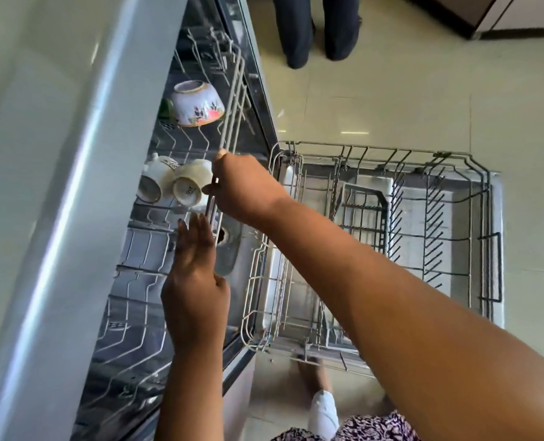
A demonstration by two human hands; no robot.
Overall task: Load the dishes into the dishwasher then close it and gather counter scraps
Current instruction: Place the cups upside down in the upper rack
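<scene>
You are in the loading step, working at the upper rack (200, 173) of the open dishwasher (251, 90), and by the look of it the load is far from complete. Your right hand (245, 189) is on the rack's front rail, the fingers curled round the wire and gripping it; your left hand (194, 281) hovers just beside the same rail lower down, its fingers (197, 237) straight and held close together, holding nothing, and whether they touch the wire cannot be told. The dishes already in sit in this upper rack: a floral bowl (197, 103) upside down toward the far end, with something green (166, 109) tucked beside it, and two white cups (172, 183) lying on their sides, touching each other, just beside your right hand. The lower rack (375, 237) is pulled out over the open door and no dishes show in it. A second person's legs (318, 27) stand on the floor beyond the dishwasher, well apart from the racks. The worktop (41, 154) edge fills the left of the view, and no scraps or waiting dishes show on what is in view of it. The next move probably calls for a steady, level slide of the upper rack, pulled or pushed evenly with both hands so the loose cups do not knock together or tip. After that the lower rack must go in before the door can close.
</scene>
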